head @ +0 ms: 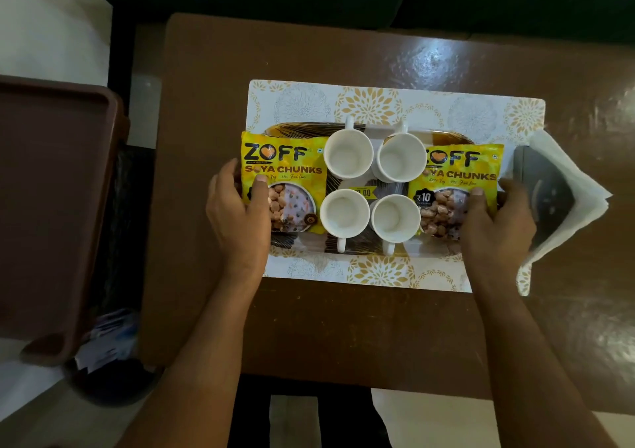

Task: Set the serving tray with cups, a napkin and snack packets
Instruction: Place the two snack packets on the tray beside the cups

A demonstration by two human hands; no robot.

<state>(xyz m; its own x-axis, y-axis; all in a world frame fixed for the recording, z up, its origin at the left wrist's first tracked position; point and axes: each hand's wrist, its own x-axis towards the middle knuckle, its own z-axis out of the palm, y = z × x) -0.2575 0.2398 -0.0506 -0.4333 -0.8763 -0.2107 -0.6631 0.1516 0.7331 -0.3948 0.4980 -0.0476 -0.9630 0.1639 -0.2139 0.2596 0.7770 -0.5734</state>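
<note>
A dark serving tray [357, 246] with gold streaks lies on a white and gold floral placemat [378, 103]. Several white cups [347, 153] stand in its middle, empty and upright. A yellow soya chunks packet [285, 158] covers the tray's left end, and a second packet [460, 172] covers the right end. My left hand [237, 210] grips the tray's left edge, thumb pressed on the left packet. My right hand [494, 220] grips the right edge, thumb on the right packet. A white napkin [580, 186] lies on the table just right of the tray.
The placemat sits on a brown table [343, 327]. A dark object [543, 189] lies on the napkin. A brown plastic chair or tray [51, 207] stands to the left, beyond the table's edge, with papers [106, 337] below it.
</note>
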